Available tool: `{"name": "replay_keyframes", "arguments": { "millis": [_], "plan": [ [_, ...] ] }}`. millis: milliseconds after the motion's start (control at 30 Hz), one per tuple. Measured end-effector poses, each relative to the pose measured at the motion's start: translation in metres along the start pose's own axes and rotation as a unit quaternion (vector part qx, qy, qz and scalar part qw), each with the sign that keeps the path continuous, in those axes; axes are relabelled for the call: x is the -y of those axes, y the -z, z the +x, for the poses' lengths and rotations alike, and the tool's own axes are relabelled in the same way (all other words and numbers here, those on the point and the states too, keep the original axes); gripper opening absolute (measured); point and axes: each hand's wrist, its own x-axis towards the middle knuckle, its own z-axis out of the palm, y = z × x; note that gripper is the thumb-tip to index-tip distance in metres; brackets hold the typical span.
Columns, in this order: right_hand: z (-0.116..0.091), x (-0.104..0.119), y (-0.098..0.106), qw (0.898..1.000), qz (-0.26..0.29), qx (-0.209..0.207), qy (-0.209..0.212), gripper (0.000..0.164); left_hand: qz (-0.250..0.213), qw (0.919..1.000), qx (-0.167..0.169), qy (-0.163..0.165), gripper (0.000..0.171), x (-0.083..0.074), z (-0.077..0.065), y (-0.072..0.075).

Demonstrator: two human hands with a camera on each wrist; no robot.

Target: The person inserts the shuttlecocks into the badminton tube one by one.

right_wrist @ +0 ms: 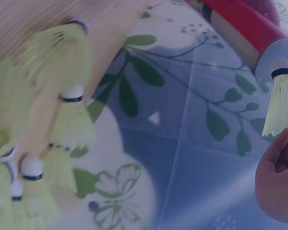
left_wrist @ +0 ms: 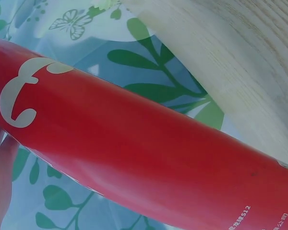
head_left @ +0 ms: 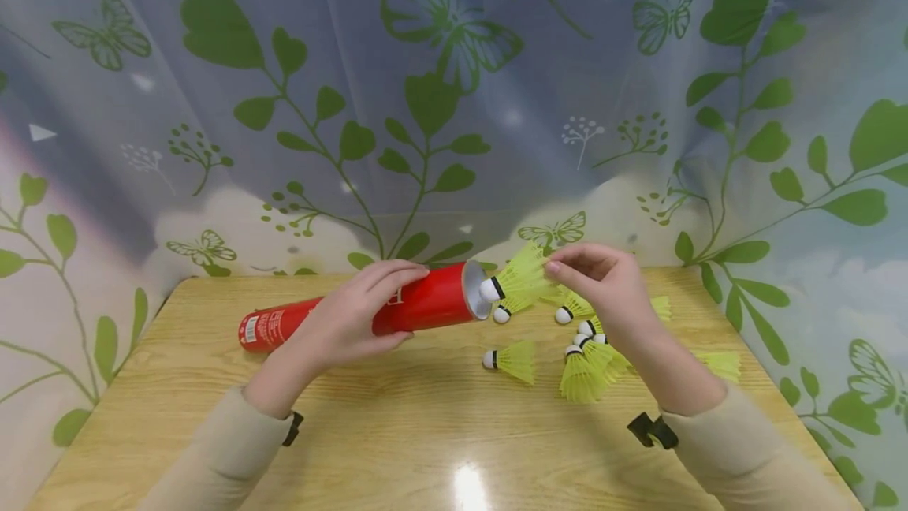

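My left hand (head_left: 362,310) grips a red shuttlecock tube (head_left: 440,296) around its middle, tilted so its mouth is raised and faces right. In the left wrist view the red tube wall (left_wrist: 134,139) fills most of the picture. Between thumb and fingers, my right hand (head_left: 610,282) pinches a yellow shuttlecock (head_left: 525,274) by its skirt edge. Its white cork points left, at the tube's mouth. From the right wrist view, that shuttlecock (right_wrist: 281,103) has its cork at the opening, with the right hand (right_wrist: 281,177) at the skirt end.
Several yellow shuttlecocks lie on the wooden table (head_left: 397,424), among them a single one (head_left: 516,361) below the tube's mouth and a cluster (head_left: 585,377) under the right forearm. A patterned curtain (head_left: 340,203) hangs behind the table.
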Motion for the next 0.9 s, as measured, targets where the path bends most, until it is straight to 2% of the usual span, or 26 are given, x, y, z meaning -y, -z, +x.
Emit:
{"name": "replay_keyframes", "arguments": {
  "millis": [200, 500, 767, 900],
  "plan": [
    [0.004, 0.009, -0.019, 0.999, 0.044, 0.014, 0.021, 0.007, -0.008, 0.9999, -0.008, -0.002, 0.075, -0.002, -0.002, 0.004],
    [0.004, 0.009, -0.047, 0.995, 0.073, 0.052, 0.04, 0.007, -0.006, 0.9995, -0.03, -0.011, 0.076, -0.004, -0.004, 0.009],
    [0.002, 0.002, -0.062, 0.994, 0.057, 0.093, 0.024, 0.012, -0.006, 0.9993, -0.033, -0.016, 0.078, -0.004, -0.005, 0.01],
    [0.002, 0.001, -0.065, 0.994, 0.023, 0.104, 0.022, 0.013, -0.006, 0.9991, -0.035, -0.021, 0.079, -0.004, -0.005, 0.009]
  ]
}}
